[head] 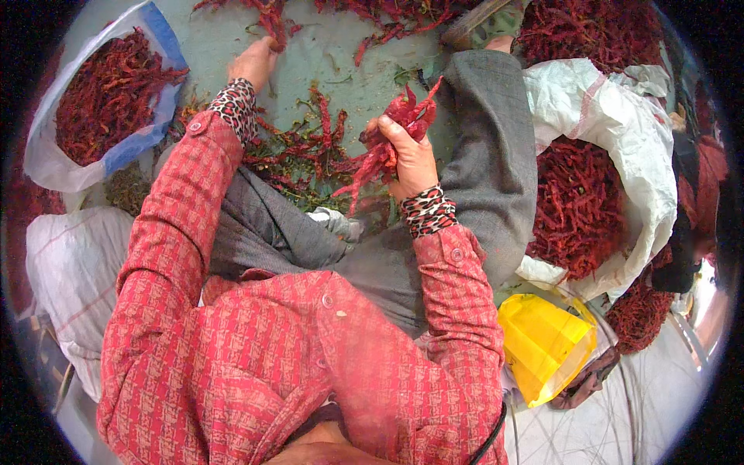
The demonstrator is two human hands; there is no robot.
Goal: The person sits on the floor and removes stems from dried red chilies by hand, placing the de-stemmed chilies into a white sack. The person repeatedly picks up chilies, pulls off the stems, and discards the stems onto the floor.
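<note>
A bunch of dried red chilli peppers (419, 110) is gripped in my right hand (412, 157), the thumb pressed across them and the tips fanning out. My left hand (254, 61) reaches forward, its fingers closed at the near end of a small heap of dried red chillies (268, 16); the fingertips are partly hidden. Between my arms lies a loose scatter of thin red chillies (325, 136) mixed with green stems and bits, in front of my folded legs.
At the left stands an open white-and-blue sack (168, 40) of chillies. A white woven sack (645, 157) at the right also holds chillies. Near my right elbow lies a yellow bag (546, 343). More chillies (587, 29) are heaped at the far right. A bulging white sack (78, 279) sits left.
</note>
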